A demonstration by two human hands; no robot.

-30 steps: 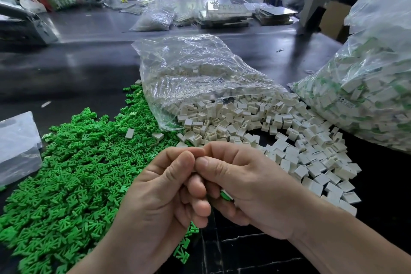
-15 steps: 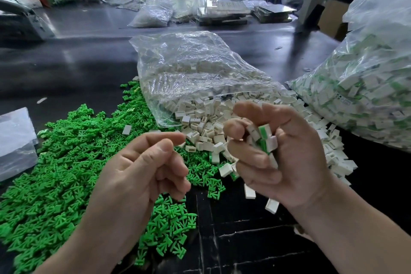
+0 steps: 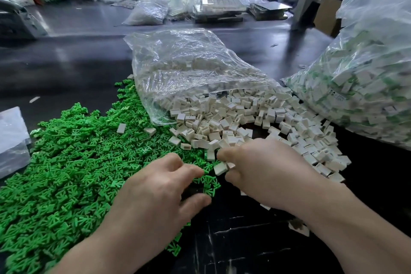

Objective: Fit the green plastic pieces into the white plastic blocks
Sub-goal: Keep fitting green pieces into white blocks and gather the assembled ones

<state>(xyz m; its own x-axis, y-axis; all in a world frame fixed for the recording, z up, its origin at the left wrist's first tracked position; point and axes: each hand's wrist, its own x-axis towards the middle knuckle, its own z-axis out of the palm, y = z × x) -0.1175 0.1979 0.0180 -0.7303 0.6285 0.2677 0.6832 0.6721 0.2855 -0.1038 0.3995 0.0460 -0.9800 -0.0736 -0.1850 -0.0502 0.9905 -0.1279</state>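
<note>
A heap of green pieces (image 3: 66,162) is being shown spread over the left part of the dark bench (image 3: 233,240), reaching up to the mouth of a clear bag (image 3: 189,66). White blocks (image 3: 244,115) are being spilled out of that bag in a loose pile across the middle and right of the bench, where they are meeting the green heap at its near edge. A few white blocks are lying singly on top of the green pieces.

The left hand (image 3: 155,193) is being held palm down over the near edge of the green heap, its fingers spread apart and lowered toward the pieces; whether anything is being gripped under them cannot be told. The right hand (image 3: 266,173) is being held just beside it, at the near edge of the white pile, with its fingers curled together around a white block (image 3: 220,168) that is showing at the fingertips.

To the right, a large bag (image 3: 367,87) filled with mixed white and green parts is resting on the bench. At the left edge, a flat plastic packet (image 3: 12,140) is lying beside the green heap. Further bags and trays are being seen blurred at the far side.
</note>
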